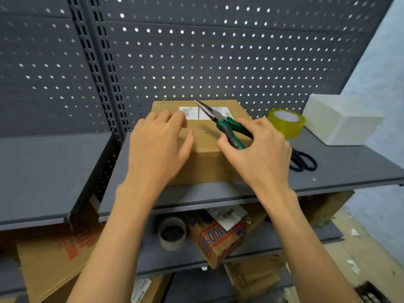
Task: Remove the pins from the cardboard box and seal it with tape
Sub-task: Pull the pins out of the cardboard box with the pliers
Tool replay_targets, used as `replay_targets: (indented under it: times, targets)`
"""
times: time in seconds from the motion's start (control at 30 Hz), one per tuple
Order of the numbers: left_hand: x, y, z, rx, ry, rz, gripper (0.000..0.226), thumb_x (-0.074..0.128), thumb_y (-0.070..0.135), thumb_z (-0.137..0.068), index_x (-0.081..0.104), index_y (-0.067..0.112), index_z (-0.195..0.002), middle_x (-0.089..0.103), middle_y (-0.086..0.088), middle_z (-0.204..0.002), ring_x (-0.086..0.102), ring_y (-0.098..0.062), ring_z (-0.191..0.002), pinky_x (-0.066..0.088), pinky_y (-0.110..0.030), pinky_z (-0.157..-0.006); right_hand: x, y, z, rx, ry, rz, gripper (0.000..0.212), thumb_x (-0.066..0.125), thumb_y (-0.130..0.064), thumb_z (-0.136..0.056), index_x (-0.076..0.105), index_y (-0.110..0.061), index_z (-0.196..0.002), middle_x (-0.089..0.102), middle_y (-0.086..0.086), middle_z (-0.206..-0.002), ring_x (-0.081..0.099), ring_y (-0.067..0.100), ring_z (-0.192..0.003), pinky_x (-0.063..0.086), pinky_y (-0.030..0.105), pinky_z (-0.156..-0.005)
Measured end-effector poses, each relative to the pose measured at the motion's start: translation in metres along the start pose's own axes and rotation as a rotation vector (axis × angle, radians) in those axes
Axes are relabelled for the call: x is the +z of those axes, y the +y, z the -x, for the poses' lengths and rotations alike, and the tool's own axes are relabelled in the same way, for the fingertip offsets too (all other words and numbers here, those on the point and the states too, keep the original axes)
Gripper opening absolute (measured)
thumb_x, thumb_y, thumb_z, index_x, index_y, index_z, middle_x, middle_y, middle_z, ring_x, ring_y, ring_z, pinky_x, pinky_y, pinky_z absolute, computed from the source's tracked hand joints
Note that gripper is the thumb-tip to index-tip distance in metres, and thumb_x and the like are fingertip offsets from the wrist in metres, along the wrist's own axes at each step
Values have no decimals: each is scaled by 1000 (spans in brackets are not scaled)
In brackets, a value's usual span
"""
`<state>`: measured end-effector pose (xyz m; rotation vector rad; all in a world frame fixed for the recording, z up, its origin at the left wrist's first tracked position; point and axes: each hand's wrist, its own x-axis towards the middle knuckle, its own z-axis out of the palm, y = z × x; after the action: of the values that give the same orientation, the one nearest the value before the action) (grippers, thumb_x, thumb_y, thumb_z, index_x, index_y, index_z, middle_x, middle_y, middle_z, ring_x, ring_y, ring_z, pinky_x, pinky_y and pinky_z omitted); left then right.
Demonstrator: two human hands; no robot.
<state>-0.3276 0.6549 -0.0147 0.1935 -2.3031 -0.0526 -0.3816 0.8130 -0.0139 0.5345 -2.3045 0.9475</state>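
The box (pixel 205 141) sits on the grey shelf (pixel 341 162), back edge near the pegboard (pixel 218 57), and both hands cover much of its top. A pin (pixel 163 101) sticks up at the far left corner, thin and hard to make out; whether the pliers' tips hold another at the far edge cannot be told. The white label (pixel 193 112) is part hidden behind the pliers (pixel 220 123). Left hand (pixel 159 145) lies flat on the lid, fingers spread and relaxed, thumb pointing toward the right hand. Right hand (pixel 260 149) curls round the green handles, a firm grip on the pliers, nose aimed at the back edge. To the right, a yellowish tape roll (pixel 286 122) stands beside the box. Scissors (pixel 303 161) peek out from behind the right hand, blades hidden. A white block (pixel 341 119) sits further right.
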Motion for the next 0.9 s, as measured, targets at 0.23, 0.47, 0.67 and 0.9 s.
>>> replay_targets:
  times: [0.23,0.47,0.67,0.9]
  targets:
    - [18,37,-13,98,-38,115,25,48,35,-83,58,13,-78,61,-4,-72,55,-30,-66,33,-30,-61,-18,37,-2,44,97,85,42,60,-50,-73,70,-25,-105,65,-3,-93,64,20,-79,39,26,-61]
    - [48,95,-42,137,-42,140,23,50,34,-84,59,13,-80,62,-3,-75,57,-30,-72,35,-32,-61,-48,98,-29,99,114,64,43,59,-51,-74,68,-28,-108,64,-5,-98,62,19,-78,38,26,-63]
    - [86,170,-68,107,-17,126,21,50,34,-84,56,15,-77,59,-2,-73,55,-28,-71,28,-28,-59,-81,180,-68,100,72,13,41,58,-52,-72,69,-29,-104,63,-2,-93,62,21,-76,42,29,-65]
    - [122,261,-94,31,1,89,20,53,33,-83,60,15,-81,61,-1,-73,57,-28,-70,34,-29,-57,-125,273,-119,86,3,-18,35,62,-46,-76,69,-25,-103,64,1,-93,61,22,-80,45,33,-69]
